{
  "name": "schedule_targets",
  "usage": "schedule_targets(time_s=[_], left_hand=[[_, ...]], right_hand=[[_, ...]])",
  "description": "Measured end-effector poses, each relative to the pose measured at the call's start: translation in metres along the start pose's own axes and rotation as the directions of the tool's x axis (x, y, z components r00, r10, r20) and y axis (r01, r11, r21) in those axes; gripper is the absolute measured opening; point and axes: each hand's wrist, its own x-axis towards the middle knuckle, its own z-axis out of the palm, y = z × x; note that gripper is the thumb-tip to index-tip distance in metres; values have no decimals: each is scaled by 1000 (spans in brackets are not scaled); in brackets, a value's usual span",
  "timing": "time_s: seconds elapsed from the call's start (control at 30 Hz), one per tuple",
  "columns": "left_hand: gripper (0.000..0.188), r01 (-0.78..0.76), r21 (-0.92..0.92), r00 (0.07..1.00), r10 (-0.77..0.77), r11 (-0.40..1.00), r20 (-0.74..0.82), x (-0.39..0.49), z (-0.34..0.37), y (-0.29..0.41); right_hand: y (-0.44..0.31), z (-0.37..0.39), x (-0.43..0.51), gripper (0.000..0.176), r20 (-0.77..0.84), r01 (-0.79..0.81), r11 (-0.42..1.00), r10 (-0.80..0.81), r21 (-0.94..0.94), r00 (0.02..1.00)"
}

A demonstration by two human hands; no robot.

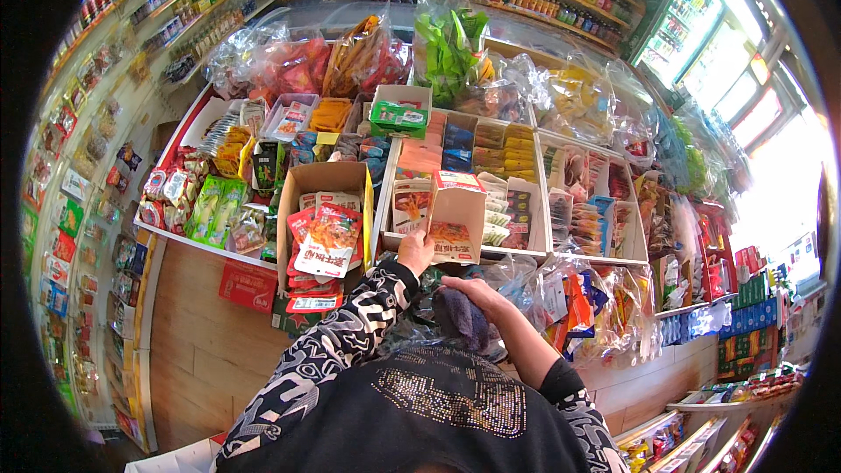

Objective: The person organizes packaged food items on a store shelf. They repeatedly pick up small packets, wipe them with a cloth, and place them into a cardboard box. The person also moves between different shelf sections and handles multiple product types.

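My left hand (416,253) grips the near left edge of an open cardboard snack box (460,194), which is tilted over the display trays. A printed snack picture shows on the box's lower panel. Close to my body, my right hand (474,295) holds a bunched purple-grey cloth (458,318). To the left of my left arm stands a larger carton (322,174) filled with red and white snack pouches (328,240). Directly behind the tilted box lie rows of pink packets (420,154) in a white tray.
A white divided tray (591,256) of packets lies to the right. Clear bags of snacks (578,305) hang along the display's front. Bagged goods (450,46) line its back. Product shelves (85,210) rise at left, and a red carton (246,286) sits below the display.
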Motion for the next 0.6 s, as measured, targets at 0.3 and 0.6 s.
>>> schedule_targets(time_s=[0.3, 0.6], left_hand=[[61, 4, 22, 998, -5, 1000, 57, 14, -10, 13], [37, -65, 166, 994, 50, 984, 97, 30, 13, 4]], right_hand=[[-28, -2, -70, 32, -16, 189, 978, -188, 92, 982], [-12, -8, -106, 35, -82, 157, 960, -142, 232, 986]])
